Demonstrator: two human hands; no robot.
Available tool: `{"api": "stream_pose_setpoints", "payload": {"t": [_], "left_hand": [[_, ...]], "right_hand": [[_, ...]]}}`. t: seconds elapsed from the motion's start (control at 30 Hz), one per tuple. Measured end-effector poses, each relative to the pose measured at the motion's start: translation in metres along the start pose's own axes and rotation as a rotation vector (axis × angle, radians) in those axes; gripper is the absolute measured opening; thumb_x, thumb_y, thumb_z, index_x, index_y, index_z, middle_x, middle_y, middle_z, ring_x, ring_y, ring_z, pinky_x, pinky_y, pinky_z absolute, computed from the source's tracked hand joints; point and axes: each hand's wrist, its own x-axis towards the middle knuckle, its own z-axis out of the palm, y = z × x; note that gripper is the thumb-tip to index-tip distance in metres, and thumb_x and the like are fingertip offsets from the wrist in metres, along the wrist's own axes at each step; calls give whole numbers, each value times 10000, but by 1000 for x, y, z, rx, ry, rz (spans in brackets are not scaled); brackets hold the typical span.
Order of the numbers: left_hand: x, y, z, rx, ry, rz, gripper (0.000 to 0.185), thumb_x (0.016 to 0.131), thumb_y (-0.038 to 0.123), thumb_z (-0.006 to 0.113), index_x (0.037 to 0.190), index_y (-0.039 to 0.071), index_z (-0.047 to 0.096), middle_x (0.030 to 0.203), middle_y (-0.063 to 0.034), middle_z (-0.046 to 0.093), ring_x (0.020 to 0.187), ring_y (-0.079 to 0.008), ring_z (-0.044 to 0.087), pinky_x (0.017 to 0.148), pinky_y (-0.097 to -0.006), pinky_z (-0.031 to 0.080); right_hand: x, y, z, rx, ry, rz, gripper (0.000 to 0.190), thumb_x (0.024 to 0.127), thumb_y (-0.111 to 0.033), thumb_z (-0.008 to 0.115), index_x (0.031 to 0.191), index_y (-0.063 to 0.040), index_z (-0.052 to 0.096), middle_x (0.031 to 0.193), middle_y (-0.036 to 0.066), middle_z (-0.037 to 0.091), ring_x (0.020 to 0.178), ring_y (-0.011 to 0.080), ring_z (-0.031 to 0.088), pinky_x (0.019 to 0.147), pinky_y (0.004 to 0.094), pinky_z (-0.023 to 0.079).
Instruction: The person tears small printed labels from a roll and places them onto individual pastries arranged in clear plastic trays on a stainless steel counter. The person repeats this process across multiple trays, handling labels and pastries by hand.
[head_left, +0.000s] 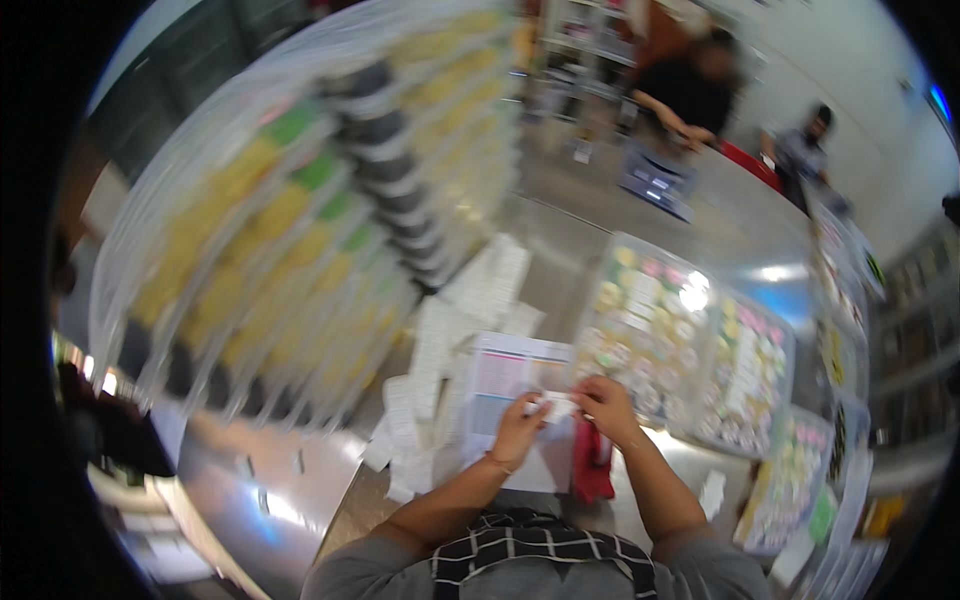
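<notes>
My left hand (519, 429) and my right hand (606, 409) hold a small white paper slip (558, 406) between them, its left end in the left fingers and its right end in the right. Beneath it lies a printed sheet (517, 367) with coloured bands. A red object (592, 469), perhaps a pouch or tool, lies under my right wrist. Long white paper strips (429, 360) are heaped left of the sheet. Just right of my hands stand clear plastic trays (589, 300) filled with small colourful round pieces.
Tall stacks of clear trays (247, 255) with yellow and green contents rise at the left on the metal table (562, 236). A grey device (656, 180) lies at the far side, near a person in black (694, 86). Another person (806, 150) is farther right. More trays (787, 480) line the right.
</notes>
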Motion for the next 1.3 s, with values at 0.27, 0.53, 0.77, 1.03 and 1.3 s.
{"api": "stream_pose_setpoints", "payload": {"t": [0.27, 0.53, 0.77, 1.03, 1.3], "left_hand": [[1, 2, -5, 39, -54, 67, 199, 875, 248, 623, 931, 63, 577, 855, -2, 555, 732, -72, 526, 634, -229, 467], [-7, 3, -9, 60, 9, 65, 139, 875, 208, 620, 896, 77, 579, 825, 3, 569, 732, -70, 523, 638, -212, 445], [-12, 11, -19, -41, 46, -48, 117, 881, 175, 614, 862, 80, 547, 789, 8, 552, 691, -59, 491, 616, -205, 407], [-11, 14, -16, -77, 39, -87, 93, 891, 159, 596, 877, 84, 542, 789, 7, 545, 701, -65, 479, 639, -207, 402], [-10, 12, -16, -118, 23, -79, 95, 884, 162, 606, 889, 81, 557, 797, 9, 559, 705, -61, 495, 633, -213, 413]], "right_hand": [[2, -2, 12, 85, 167, -19, 66, 785, 10, 626, 807, -20, 571, 666, 11, 560, 568, 94, 542, 527, 204, 425], [58, 31, -83, -113, 469, -185, 91, 822, -56, 604, 761, -2, 564, 644, 60, 577, 551, 119, 557, 489, 233, 432], [102, 57, -135, -243, 587, -69, 118, 798, -73, 637, 792, 23, 568, 648, 83, 618, 536, 144, 611, 475, 256, 471], [99, 38, -116, -676, 728, -88, 190, 738, -132, 680, 836, -16, 567, 666, 113, 628, 622, 264, 633, 588, 359, 501], [76, 20, -89, -1082, 672, -325, 397, 792, -223, 634, 1088, 6, 500, 1176, 205, 522, 1070, 349, 518, 851, 402, 450]]}}
